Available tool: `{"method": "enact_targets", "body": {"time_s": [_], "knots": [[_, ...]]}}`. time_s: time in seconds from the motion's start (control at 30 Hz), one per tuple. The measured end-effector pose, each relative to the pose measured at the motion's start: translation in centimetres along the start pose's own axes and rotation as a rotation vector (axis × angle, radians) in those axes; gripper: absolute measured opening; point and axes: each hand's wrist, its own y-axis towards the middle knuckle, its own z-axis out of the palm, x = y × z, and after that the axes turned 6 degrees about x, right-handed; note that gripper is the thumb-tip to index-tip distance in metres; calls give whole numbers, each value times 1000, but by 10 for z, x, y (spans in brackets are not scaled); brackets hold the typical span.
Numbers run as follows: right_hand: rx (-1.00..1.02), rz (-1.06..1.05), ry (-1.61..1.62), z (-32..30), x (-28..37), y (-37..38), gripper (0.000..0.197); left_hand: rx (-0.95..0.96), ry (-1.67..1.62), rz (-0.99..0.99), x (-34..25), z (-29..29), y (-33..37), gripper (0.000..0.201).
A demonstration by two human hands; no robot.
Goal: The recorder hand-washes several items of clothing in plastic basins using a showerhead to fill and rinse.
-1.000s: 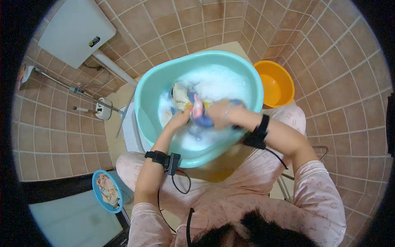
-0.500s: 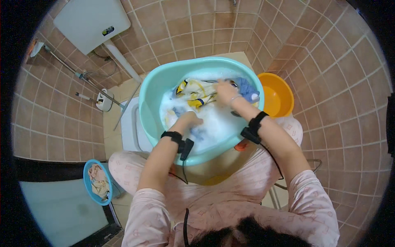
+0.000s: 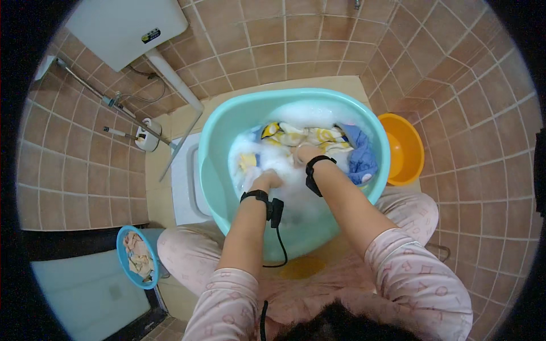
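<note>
Both of my hands are in a large turquoise tub (image 3: 208,181) full of white suds (image 3: 296,187). My left hand (image 3: 269,179) dips into the foam at the near left, beside a pale yellow bit of cloth (image 3: 248,161). Its fingers are mostly covered by suds. My right hand (image 3: 307,153) reaches down at the near edge of a white-and-yellow patterned garment (image 3: 310,136), its fingertips hidden by foam. Whether either hand grips cloth does not show. A blue cloth (image 3: 362,153) lies bunched against the tub's right side.
An orange basin (image 3: 405,149) stands right of the tub. A white squat-toilet pan (image 3: 187,199) lies left of it. Clothes (image 3: 139,258) fill a small blue bucket (image 3: 121,248) at the lower left. A white bottle (image 3: 149,134) stands near a metal pipe. Tiled walls close in.
My right hand has come off the garment's top, toward me and down into the foam. My left hand stays in the suds. The blue cloth shows more, and the whole view has shifted.
</note>
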Motion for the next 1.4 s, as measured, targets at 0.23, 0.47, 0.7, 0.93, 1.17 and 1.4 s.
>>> {"method": "enact_targets", "body": {"time_s": [0.23, 0.47, 0.7, 0.93, 1.17, 1.4], "knots": [[-247, 3, 263, 79, -52, 16, 46, -251, 205, 298, 27, 4, 11, 40], [15, -245, -461, 7, -13, -169, 30, -281, 123, 324, 32, -22, -120, 34], [-187, -195, -227, -58, -47, -299, 26, -608, -249, 319, 38, -59, -191, 19], [-623, 43, 360, -98, -157, -318, 19, -765, -323, 268, 67, -119, -243, 9], [-706, 207, 636, -59, -192, -212, 24, -757, -244, 200, 43, -102, -213, 15], [-349, 153, 273, -16, -145, -142, 73, -434, -153, 168, 24, -77, -181, 46]]}}
